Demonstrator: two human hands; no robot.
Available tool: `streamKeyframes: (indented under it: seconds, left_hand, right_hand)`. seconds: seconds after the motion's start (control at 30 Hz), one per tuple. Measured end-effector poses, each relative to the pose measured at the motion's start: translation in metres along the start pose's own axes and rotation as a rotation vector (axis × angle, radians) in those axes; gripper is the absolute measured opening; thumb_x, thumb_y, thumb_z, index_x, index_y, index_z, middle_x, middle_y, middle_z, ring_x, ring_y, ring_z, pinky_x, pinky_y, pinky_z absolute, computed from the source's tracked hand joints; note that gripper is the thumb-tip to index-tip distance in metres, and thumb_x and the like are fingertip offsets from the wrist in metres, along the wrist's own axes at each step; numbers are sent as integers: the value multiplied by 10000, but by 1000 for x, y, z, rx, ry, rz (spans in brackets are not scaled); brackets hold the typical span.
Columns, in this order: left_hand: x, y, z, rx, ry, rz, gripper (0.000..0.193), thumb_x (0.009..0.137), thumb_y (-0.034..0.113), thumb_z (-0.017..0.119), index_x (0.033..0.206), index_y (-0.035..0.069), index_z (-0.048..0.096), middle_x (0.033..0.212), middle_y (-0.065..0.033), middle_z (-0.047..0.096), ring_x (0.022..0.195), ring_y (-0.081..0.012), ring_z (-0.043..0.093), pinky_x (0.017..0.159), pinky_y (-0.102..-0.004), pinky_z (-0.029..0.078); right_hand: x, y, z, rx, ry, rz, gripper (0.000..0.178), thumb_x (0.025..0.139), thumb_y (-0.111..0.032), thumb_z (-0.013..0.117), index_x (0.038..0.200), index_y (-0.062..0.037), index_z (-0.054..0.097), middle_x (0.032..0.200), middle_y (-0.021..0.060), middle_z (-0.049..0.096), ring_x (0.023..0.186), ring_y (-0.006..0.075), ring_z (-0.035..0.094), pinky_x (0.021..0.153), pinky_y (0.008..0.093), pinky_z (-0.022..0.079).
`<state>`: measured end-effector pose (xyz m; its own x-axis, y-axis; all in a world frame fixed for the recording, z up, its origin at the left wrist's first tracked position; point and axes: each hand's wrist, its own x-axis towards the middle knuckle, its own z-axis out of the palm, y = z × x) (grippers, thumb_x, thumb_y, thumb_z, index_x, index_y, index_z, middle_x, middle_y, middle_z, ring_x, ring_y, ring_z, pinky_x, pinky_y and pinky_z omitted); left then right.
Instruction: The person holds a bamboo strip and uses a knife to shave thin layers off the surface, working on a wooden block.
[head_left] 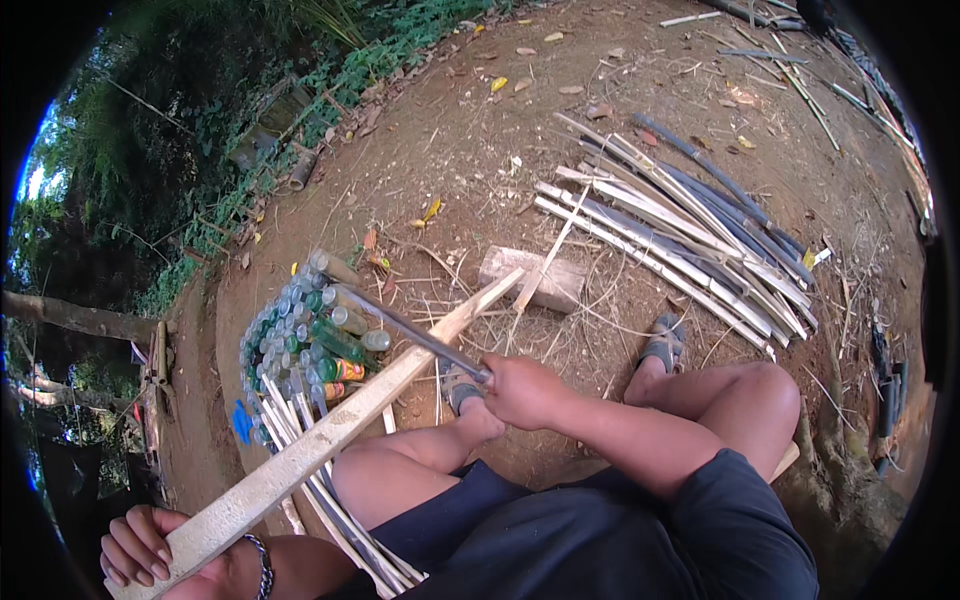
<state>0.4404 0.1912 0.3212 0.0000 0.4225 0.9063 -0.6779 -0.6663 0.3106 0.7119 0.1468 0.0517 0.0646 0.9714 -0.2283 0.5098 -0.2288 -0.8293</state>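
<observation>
Glass bottles (pixel 338 342) crowd left of the squat log (pixel 563 286), pale slats (pixel 690 238) lie right of it, the left hand (pixel 140 545) curls round a rough plank (pixel 325 430) slanting to it, and the right hand (pixel 530 392) clenches a dark metal blade (pixel 400 324).

A plank (pixel 310 445) pointed toward the block (pixel 564 284), its near end in the left hand (pixel 150 550), while the right hand (pixel 522 390) held a blade (pixel 395 319) across it. Bottles (pixel 333 338) crowded left of the block; strips (pixel 680 226) lay to its right.
</observation>
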Motion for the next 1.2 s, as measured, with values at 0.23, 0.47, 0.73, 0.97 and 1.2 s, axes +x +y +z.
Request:
streamKeyframes:
  seconds: [0.23,0.47,0.73,0.97,1.2]
  left_hand:
    - [1,-1,6,44,-26,-49,604,848,657,437,724,66,410,616,-2,370,516,-96,341,522,-235,297]
    - [-1,-2,14,51,-15,-51,657,844,712,384,745,63,419,626,-2,381,510,-98,353,519,-234,301]
    - [4,-7,9,-9,-19,-37,714,857,738,293,733,46,416,627,-27,368,524,-129,312,492,-260,267]
    - [13,-3,-11,37,-5,-57,669,875,701,300,728,58,407,607,-34,362,529,-133,331,522,-268,292]
    - [23,3,-31,125,2,-81,541,889,572,382,726,56,398,622,-43,380,539,-136,350,538,-277,302]
  right_hand:
    - [2,-1,13,50,55,1,226,786,-189,602,965,-60,555,778,207,634,773,399,632,691,485,497]
    - [-13,2,5,38,35,-105,180,781,-164,582,918,-54,540,790,212,629,796,387,637,692,483,504]
    - [-17,-11,14,74,43,-457,286,770,-163,593,1022,-33,552,810,221,636,784,390,637,695,484,504]
    - [14,41,23,62,87,-19,213,789,-164,592,963,-44,564,785,209,645,749,374,646,706,472,518]
    - [43,96,36,-60,221,275,198,763,-147,611,934,-64,558,778,190,645,745,363,644,682,479,511]
